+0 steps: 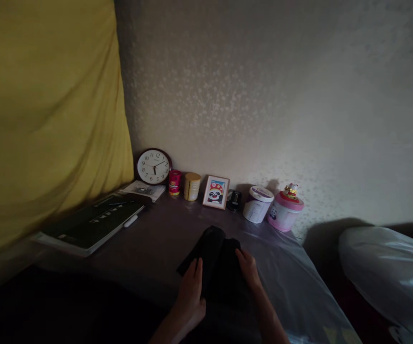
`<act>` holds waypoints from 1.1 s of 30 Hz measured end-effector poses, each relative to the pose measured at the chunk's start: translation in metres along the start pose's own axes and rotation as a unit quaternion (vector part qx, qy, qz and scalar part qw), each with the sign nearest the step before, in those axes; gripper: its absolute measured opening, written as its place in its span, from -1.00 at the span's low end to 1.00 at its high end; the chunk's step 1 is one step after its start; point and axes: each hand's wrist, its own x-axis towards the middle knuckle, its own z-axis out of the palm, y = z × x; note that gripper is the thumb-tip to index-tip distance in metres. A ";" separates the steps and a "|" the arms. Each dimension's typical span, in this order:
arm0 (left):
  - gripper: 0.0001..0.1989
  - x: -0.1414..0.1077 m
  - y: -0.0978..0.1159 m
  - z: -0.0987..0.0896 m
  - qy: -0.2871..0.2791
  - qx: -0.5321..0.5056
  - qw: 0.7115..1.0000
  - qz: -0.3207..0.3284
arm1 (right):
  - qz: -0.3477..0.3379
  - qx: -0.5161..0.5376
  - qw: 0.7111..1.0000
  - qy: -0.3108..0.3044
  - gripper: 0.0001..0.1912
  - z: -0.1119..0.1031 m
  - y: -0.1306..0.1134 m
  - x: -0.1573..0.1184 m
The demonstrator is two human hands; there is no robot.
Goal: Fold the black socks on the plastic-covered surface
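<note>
A dark black cloth (209, 248), its kind too dim to make out, is held over the front of the table. It shows a rounded fold at its top left and a lower, separate edge at its right. My left hand (192, 294) grips the cloth's left side, its fingers pressed together and pointing up along it. On the right edge, my right hand (248, 268) pinches the cloth with the thumb side towards it. The lower part of the cloth sinks into shadow between my wrists.
Along the wall stand a round clock (154, 166), a red can (174, 183), a yellow tin (192, 187), a panda picture frame (216, 192), a small black object (234, 200), a white tub (258, 204) and a pink tub (284, 212). A large book (99, 220) lies left.
</note>
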 end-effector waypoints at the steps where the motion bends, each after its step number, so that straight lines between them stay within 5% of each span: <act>1: -0.13 0.000 0.001 -0.001 -0.004 0.004 1.000 -0.005 | 0.001 0.012 1.000 0.007 -0.56 -0.003 0.000 0.000; 8: -0.11 0.000 0.002 0.002 -0.004 0.040 0.999 -0.011 | -0.007 0.061 0.998 -0.003 -0.53 -0.005 -0.026 -0.001; 14: -0.09 0.001 0.000 0.006 0.006 0.052 0.999 -0.008 | -0.041 0.105 0.993 -0.025 -0.54 0.023 -0.057 0.013; 24: -0.17 -0.003 0.002 0.010 0.033 0.094 0.995 0.001 | 0.002 0.064 0.996 -0.055 -0.62 0.075 -0.059 0.030; 30: -0.36 -0.012 -0.015 0.014 0.021 0.107 0.994 0.005 | 0.001 0.082 0.982 -0.170 -0.64 0.084 -0.061 0.021; 33: -0.46 -0.020 -0.020 0.012 0.100 0.089 0.991 0.007 | -0.044 0.046 0.980 -0.189 -0.71 0.080 -0.065 0.016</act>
